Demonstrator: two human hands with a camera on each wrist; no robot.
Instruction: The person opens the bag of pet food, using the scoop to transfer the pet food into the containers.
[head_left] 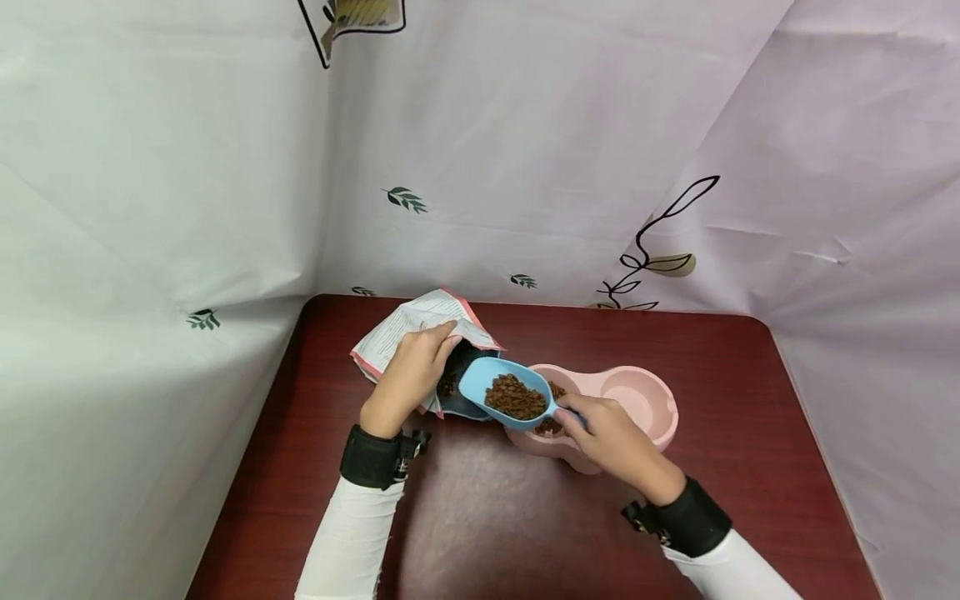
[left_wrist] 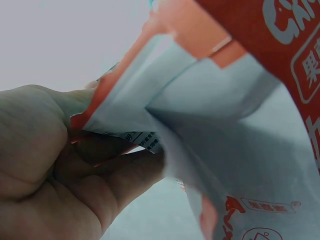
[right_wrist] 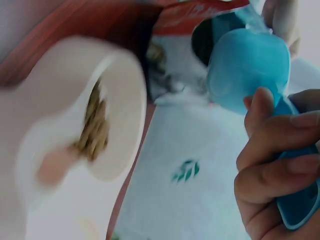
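Note:
A white and red food bag [head_left: 408,327] lies on its side with its dark mouth open to the right. My left hand [head_left: 411,367] grips the bag at the edge of its mouth; in the left wrist view the bag's edge [left_wrist: 107,102] runs between thumb and fingers. In my right hand [head_left: 613,437] is the handle of a blue scoop [head_left: 480,377], fingers curled round it. Brown kibble [head_left: 516,397] lies in the scoop. The scoop hangs between the bag's mouth and a pink double bowl [head_left: 592,382], overlapping both in the head view.
More kibble [right_wrist: 96,125] sits in the bowl's left compartment; no kibble shows in the right compartment [head_left: 637,398]. The dark red table [head_left: 712,367] has rounded far corners. White cloth [head_left: 525,150] with leaf prints hangs behind and along both sides.

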